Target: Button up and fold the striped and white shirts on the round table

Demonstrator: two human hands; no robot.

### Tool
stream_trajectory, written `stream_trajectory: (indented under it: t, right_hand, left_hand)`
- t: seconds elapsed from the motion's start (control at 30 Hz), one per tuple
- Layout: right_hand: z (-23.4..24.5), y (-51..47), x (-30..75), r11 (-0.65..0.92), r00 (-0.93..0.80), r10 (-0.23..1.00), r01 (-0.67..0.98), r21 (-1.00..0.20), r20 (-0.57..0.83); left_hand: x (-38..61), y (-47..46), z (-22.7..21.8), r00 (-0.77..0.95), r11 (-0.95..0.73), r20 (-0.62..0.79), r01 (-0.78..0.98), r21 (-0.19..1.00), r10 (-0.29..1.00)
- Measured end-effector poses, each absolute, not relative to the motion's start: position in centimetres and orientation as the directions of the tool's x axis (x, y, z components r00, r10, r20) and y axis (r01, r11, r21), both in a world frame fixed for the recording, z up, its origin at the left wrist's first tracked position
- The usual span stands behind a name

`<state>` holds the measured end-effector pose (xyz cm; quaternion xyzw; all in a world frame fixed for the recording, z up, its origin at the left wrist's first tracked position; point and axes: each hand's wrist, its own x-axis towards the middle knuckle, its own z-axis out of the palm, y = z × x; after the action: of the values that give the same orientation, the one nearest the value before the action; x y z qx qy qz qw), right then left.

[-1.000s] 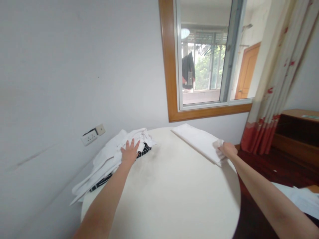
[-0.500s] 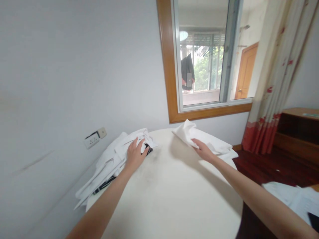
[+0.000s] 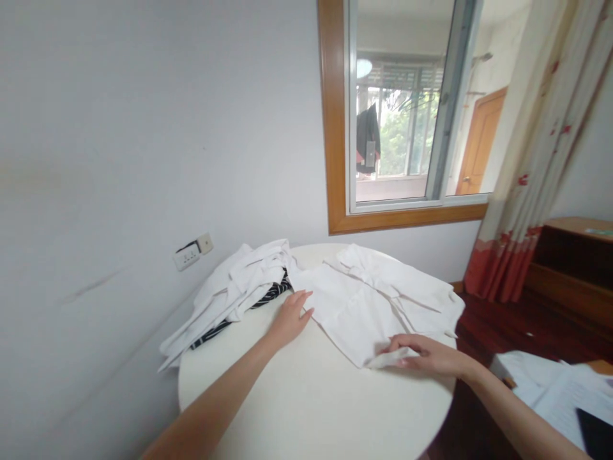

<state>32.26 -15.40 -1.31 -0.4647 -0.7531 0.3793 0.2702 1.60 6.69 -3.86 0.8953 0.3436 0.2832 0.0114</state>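
Both our forearms extend forward over the round desk [image 3: 311, 409]. Our left hand [image 3: 290, 317] lies flat, fingers straight and slightly spread, fingertips touching the edge of the white garment [image 3: 354, 306]. Our right hand [image 3: 424, 356], palm down, pinches the garment's near corner between thumb and curled fingers. The garment lies spread between and beyond the two hands; a pile of clothes [image 3: 234, 291] sits just beyond the left hand.

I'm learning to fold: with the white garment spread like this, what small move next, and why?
Probably pull the near corner flat: the right hand pinches that curled corner of the white garment, the left hand rests at its left edge.
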Motion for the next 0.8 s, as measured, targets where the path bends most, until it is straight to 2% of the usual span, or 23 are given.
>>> stream_trajectory:
  t: [0.1, 0.2, 0.27, 0.33, 0.4, 0.5, 0.57, 0.67, 0.77, 0.8]
  right_hand:
    - [0.0, -15.4, 33.4, 0.260, -0.409, 0.911, 0.479, -0.838, 0.049]
    - [0.5, -13.4, 35.7, 0.238, -0.163, 0.971, 0.624, -0.745, 0.173]
    - [0.2, -11.5, 37.5, 0.123, 0.034, 0.963, 0.824, -0.553, 0.267]
    - [-0.5, -9.5, 39.0, -0.049, 0.139, 0.944, 0.956, -0.290, 0.299]
    - [-1.2, -7.7, 39.7, -0.169, 0.182, 0.942, 0.983, -0.072, 0.280]
    - [-1.4, -5.5, 39.5, -0.269, 0.246, 0.944, 0.960, 0.079, 0.220]
    - [-0.7, -4.0, 39.3, -0.319, 0.295, 0.935, 0.943, 0.098, 0.198]
    - [2.1, -1.7, 39.6, -0.420, 0.406, 0.888, 0.907, 0.022, 0.218]
    - [7.2, 0.1, 40.2, -0.471, 0.471, 0.827, 0.879, -0.079, 0.307]
    - [9.3, 0.6, 40.3, -0.455, 0.476, 0.791, 0.878, -0.151, 0.385]
  left_hand:
    - [3.9, 6.6, -5.3, 0.588, -0.722, 0.454, 0.659, 0.210, 0.669]
    - [5.6, 6.7, -6.3, 0.588, -0.688, 0.402, 0.705, 0.170, 0.702]
    - [6.0, 6.6, -6.8, 0.599, -0.677, 0.365, 0.723, 0.134, 0.712]
    - [5.9, 6.3, -7.0, 0.607, -0.674, 0.349, 0.730, 0.110, 0.714]
    - [5.8, 6.1, -7.0, 0.611, -0.680, 0.361, 0.727, 0.096, 0.704]
    - [5.6, 5.8, -7.0, 0.603, -0.683, 0.396, 0.724, 0.092, 0.692]
    - [5.6, 5.7, -6.9, 0.595, -0.682, 0.409, 0.724, 0.101, 0.692]
    - [5.7, 5.7, -6.8, 0.575, -0.672, 0.420, 0.730, 0.126, 0.702]
    - [5.8, 5.8, -6.7, 0.540, -0.655, 0.446, 0.740, 0.153, 0.714]
    - [5.8, 5.8, -6.7, 0.526, -0.648, 0.457, 0.745, 0.161, 0.718]
